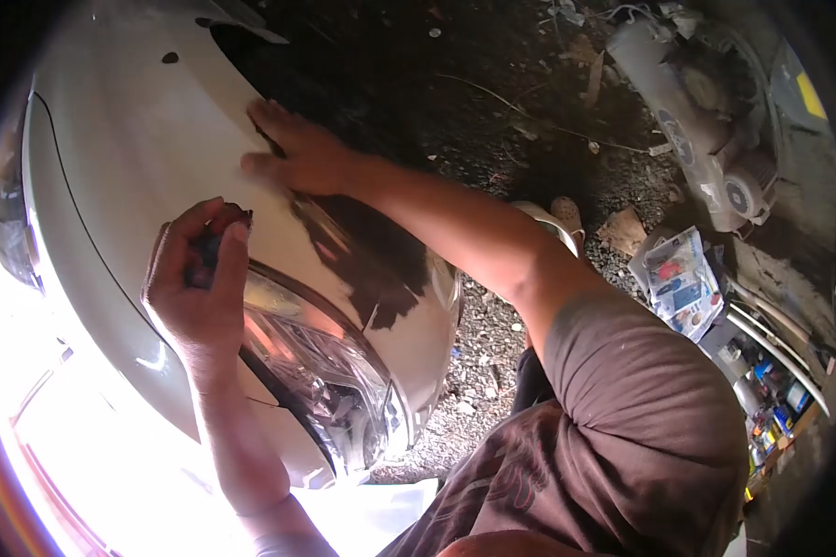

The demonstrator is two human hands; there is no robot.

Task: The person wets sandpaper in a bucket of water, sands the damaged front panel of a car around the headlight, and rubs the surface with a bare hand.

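A white car's front body panel (111, 139) curves under both hands. My right hand (302, 158) reaches across and lies on it with fingers stretched and thumb apart; slight blur softens the fingertips. Just below that hand, a dark ragged-edged patch (372, 269) shows on the panel; I cannot tell whether it is a reflection or a mark. My left hand (190, 288) is raised nearer the camera, curled around a small dark lump (202, 255) mostly hidden by the fingers. Below and between the hands sits the clear headlight (330, 395).
Gravel ground (488, 343) lies beside the car. A detached grey bumper-like part (687, 139) rests at the upper right. Newspaper (683, 283) lies above a box of assorted bottles and cans (766, 399). Bright glare covers the lower left.
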